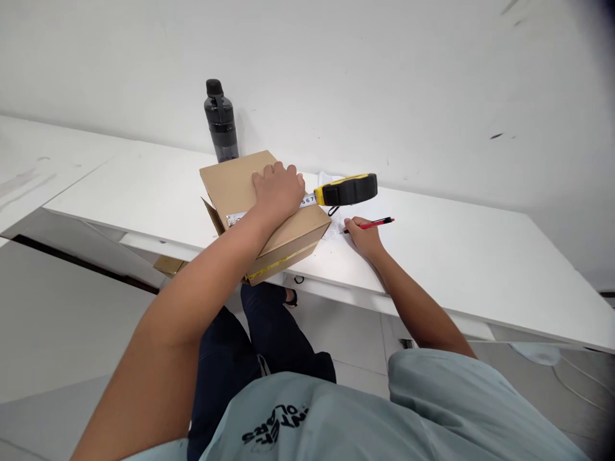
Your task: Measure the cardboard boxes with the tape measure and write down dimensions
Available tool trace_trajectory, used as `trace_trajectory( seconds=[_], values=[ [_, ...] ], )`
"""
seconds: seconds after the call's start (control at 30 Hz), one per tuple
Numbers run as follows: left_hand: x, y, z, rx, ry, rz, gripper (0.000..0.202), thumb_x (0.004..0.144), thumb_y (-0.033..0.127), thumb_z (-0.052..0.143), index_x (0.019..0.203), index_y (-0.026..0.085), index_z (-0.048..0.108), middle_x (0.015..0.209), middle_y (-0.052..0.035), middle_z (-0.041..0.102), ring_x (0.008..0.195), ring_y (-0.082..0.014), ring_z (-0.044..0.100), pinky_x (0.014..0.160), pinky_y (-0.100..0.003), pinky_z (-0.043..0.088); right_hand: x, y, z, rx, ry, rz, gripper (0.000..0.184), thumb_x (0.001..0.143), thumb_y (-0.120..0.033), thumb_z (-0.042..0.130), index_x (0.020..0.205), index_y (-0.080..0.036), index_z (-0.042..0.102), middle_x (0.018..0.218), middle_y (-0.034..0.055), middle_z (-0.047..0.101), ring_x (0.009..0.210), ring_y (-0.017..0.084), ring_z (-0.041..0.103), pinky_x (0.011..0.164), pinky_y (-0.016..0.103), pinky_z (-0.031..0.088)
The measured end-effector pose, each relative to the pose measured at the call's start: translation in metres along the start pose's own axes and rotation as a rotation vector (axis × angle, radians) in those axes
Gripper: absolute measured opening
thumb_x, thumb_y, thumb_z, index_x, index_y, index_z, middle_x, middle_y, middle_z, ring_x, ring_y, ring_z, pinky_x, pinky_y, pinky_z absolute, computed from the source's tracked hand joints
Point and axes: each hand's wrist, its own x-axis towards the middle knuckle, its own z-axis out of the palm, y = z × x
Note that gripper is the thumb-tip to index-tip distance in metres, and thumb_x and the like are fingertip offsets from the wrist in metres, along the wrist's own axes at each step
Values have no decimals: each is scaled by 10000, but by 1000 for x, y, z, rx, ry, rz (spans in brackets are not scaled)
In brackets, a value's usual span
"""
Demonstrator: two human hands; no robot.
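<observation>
A brown cardboard box [235, 179] sits tilted toward me at the front edge of the white table [456, 250]. My left hand [278, 192] lies on its top, fingers slightly apart, over the blade of a yellow and black tape measure [350, 190]. The blade runs across the box, and the tape's case sticks out past the right side. In my right hand [364, 237] is a red and black pen [377, 223], pinched between the fingers. Its tip is low over a white paper [332, 230], partly covered by the box and the tape measure.
A dark water bottle [221, 121] stands behind the box, near the white wall [408, 89]. Below the table's left part, a smaller brown box [169, 264] shows in part. Cables [576, 384] hang at the lower right.
</observation>
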Motion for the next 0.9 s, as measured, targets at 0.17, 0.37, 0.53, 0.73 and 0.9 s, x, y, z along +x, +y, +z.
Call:
trace_trajectory(
  seconds=[0.17,0.37,0.53,0.73,0.9],
  values=[
    [1,1,-1,-1,-22,-9,459,1100,377,329,1421,264,638,1549,-138,575,1456,-343,461,1240,-568,313,3,2,0,3,-24,-3,373,787,-538,642,584,-228,600,543,-15,481,622,168,478,659,343,433],
    [0,3,-5,-17,-45,-18,478,1100,495,375,1434,258,622,1568,-147,564,1479,-358,449,1246,-572,301,3,1,0,6,-19,4,363,795,-538,635,612,-224,640,531,-23,457,614,166,465,659,344,425],
    [-1,5,-6,-15,-42,-22,504,1100,525,386,1463,242,590,1565,-158,568,1480,-360,446,1244,-571,303,1,0,-1,16,-5,18,353,798,-507,630,580,-229,603,522,-19,451,586,159,437,631,340,414],
    [-3,6,-6,-8,-32,-21,523,1106,541,345,1459,251,599,1557,-150,577,1470,-360,458,1244,-572,308,-1,0,-1,12,13,15,343,798,-520,609,613,-231,614,522,-22,447,580,158,415,610,334,381],
    [-4,5,-6,-17,-27,-13,541,1112,529,311,1446,228,612,1548,-162,577,1473,-368,459,1242,-576,310,0,1,0,3,4,8,355,792,-514,636,575,-238,578,524,-18,452,587,160,429,620,336,393]
  ],
)
